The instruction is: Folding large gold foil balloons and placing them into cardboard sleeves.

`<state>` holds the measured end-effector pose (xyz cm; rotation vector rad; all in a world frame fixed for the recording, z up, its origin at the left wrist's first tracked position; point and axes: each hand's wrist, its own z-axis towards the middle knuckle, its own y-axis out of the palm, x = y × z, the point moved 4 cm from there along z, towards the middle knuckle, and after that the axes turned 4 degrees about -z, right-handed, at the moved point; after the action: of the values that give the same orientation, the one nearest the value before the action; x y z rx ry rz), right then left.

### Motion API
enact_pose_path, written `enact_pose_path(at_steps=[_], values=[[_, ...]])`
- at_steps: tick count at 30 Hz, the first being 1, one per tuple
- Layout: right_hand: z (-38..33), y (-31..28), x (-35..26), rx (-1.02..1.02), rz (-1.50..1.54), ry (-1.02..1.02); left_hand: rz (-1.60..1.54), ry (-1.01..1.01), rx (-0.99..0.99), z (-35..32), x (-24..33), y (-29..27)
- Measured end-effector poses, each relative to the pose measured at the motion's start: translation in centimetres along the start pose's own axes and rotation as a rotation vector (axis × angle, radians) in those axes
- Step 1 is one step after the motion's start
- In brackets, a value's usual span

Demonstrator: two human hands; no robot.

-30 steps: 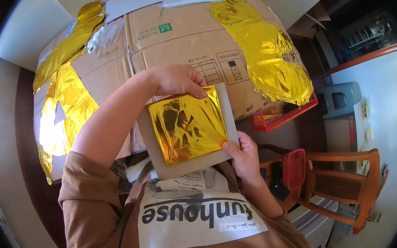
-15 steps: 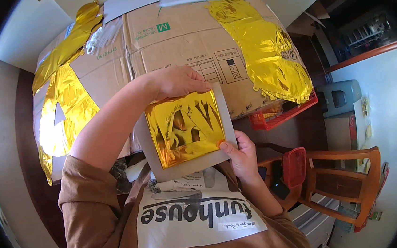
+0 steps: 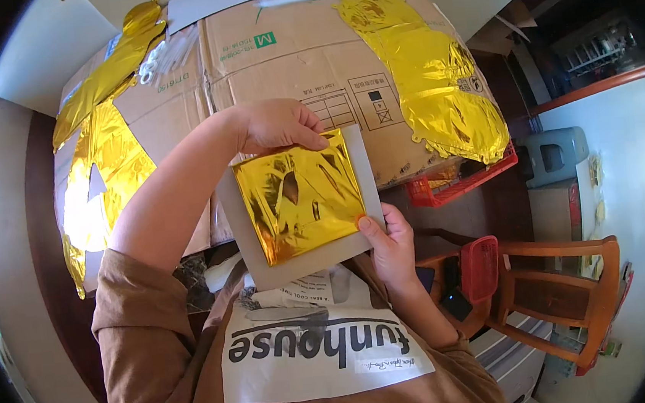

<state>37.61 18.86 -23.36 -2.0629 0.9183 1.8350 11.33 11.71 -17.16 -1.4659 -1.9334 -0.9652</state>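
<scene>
A folded gold foil balloon point(image 3: 300, 203) lies as a shiny, creased square on a grey cardboard square point(image 3: 309, 270), held up in front of my chest. My left hand point(image 3: 281, 126) reaches across to its far edge, fingers curled, with the thumb on the foil near the top. At the near right, my right hand point(image 3: 392, 245) clamps the cardboard's edge, its thumb pressing the foil's lower right corner. The fingers under the cardboard are hidden.
Beyond my hands is a large cardboard surface point(image 3: 265, 76). Flat gold foil balloons lie on its right point(image 3: 434, 76) and left point(image 3: 115, 154). A red basket point(image 3: 463, 181) sits below its right edge, near a wooden chair point(image 3: 557, 296) and red container point(image 3: 479, 268).
The foil and cardboard have risen slightly, away from my chest. My left hand has shifted a little left and up, and its thumb shows on the foil. My right hand keeps its hold.
</scene>
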Motion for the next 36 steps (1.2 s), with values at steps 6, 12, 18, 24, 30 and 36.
enact_pose_path(at_steps=[6, 12, 18, 24, 30, 36], values=[[0.7, 0.3, -0.3, 0.005, -0.075, -0.019, 0.202, -0.054, 0.104, 0.5, 0.3, -1.1], [0.5, 0.5, -0.2, 0.029, -0.044, -0.045, -0.023, -0.036, 0.005, 0.4, 0.1, -1.1], [0.7, 0.9, 0.0, 0.061, 0.029, -0.053, -0.149, -0.017, 0.042, 0.4, 0.1, -0.8], [0.9, 1.2, 0.2, 0.067, -0.051, -0.031, 0.073, -0.031, 0.21, -0.3, 1.1, -0.7], [1.2, 0.9, -0.8, 0.014, -0.301, -0.022, 0.207, 0.102, 0.098, -0.5, 0.8, -0.3], [3.8, -1.3, -7.5, 0.102, -0.794, -0.241, 0.388, 0.172, 0.168, -1.4, 1.0, -0.5]])
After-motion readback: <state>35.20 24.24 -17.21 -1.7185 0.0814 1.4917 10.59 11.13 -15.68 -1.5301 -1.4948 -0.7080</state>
